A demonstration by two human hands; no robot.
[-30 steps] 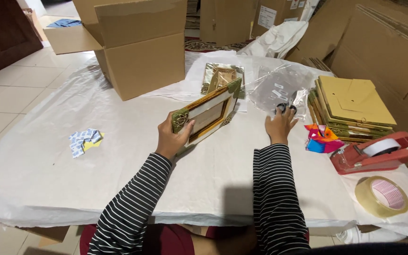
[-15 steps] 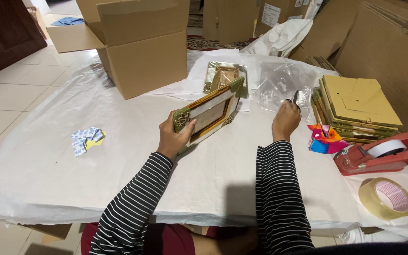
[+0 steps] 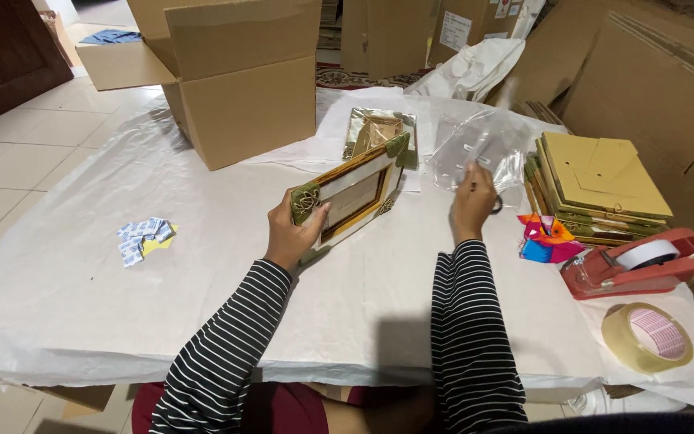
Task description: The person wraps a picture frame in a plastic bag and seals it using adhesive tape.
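Frame (image 3: 355, 197) tilts in the left hand (image 3: 292, 233), whose grip closes on its lower corner; the right hand (image 3: 473, 205) pinches a clear plastic bag (image 3: 479, 149) just above. Best spread the bag's mouth wide first.

Two hands at a paper-covered table, one holding a picture frame, the other a clear plastic bag.

The left hand (image 3: 292, 233) grips the lower corner of a gold and green picture frame (image 3: 353, 195), which is tilted up off the table (image 3: 202, 273). The right hand (image 3: 473, 205) pinches the lower edge of a crumpled clear plastic bag (image 3: 482, 149), lifted just above it. Beyond the frame lies a second frame in shiny wrapping (image 3: 381, 133). Left of the left hand lie small blue and white sachets (image 3: 144, 239); beyond it stands an open cardboard box (image 3: 242, 88). Right of the right hand are a stack of flat yellow boxes (image 3: 600, 181), a colourful packet (image 3: 548, 239), a red tape dispenser (image 3: 636, 264) and a roll of tape (image 3: 647, 336).
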